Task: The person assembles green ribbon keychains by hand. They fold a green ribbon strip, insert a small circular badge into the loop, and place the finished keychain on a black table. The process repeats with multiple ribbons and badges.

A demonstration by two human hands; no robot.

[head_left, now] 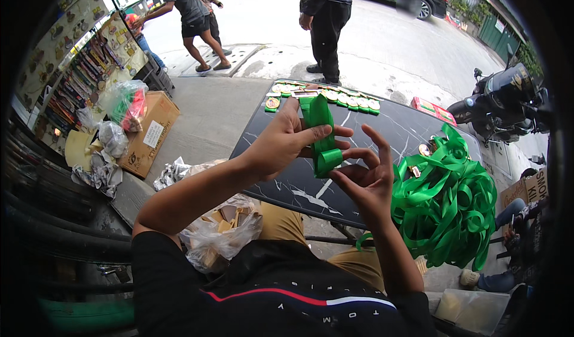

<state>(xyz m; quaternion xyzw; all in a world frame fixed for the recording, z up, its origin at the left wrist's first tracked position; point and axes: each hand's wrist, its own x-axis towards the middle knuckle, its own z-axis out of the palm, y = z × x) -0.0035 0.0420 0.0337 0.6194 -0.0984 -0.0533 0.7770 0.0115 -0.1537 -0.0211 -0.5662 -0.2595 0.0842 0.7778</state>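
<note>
A shiny green ribbon (318,113) stands up in front of me, held over the table. My left hand (289,135) grips it, with the thumb across its front and the fingers behind. At its lower end the ribbon curls into a small roll (329,159). My right hand (369,178) pinches at this roll with thumb and forefinger, the other fingers raised. A pale metal piece (305,94) shows at the ribbon's upper end, partly hidden by my left hand. Beyond my hands, several gold medals (353,101) with green ribbons lie in rows along the table's far edge.
A large heap of green ribbons (442,199) covers the right side of the black marbled table (305,196) and hangs over it. A red box (433,110) lies far right. Plastic bags (218,241) and a cardboard box (152,134) stand left. A motorcycle (499,104) and people are beyond.
</note>
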